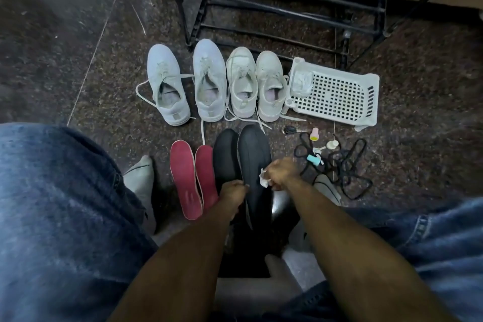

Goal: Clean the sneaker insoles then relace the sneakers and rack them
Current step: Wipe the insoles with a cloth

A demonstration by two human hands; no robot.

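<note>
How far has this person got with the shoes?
Early on. Done: four insoles are out, the two red insoles lying on the floor. In hand: the left hand holds a black insole while the right hand wipes it with a white wipe. Left: the four white sneakers sit loosely laced on the floor, and the black rack holds none.

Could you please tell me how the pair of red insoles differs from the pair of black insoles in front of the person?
The red insoles have a pale edge; the black insoles are dark all over. The red insoles lie untouched on the floor, while the left hand grips one of the black insoles and the right hand holds a white wipe against it. The black insoles look longer. Both pairs are out of the sneakers, side by side.
</note>
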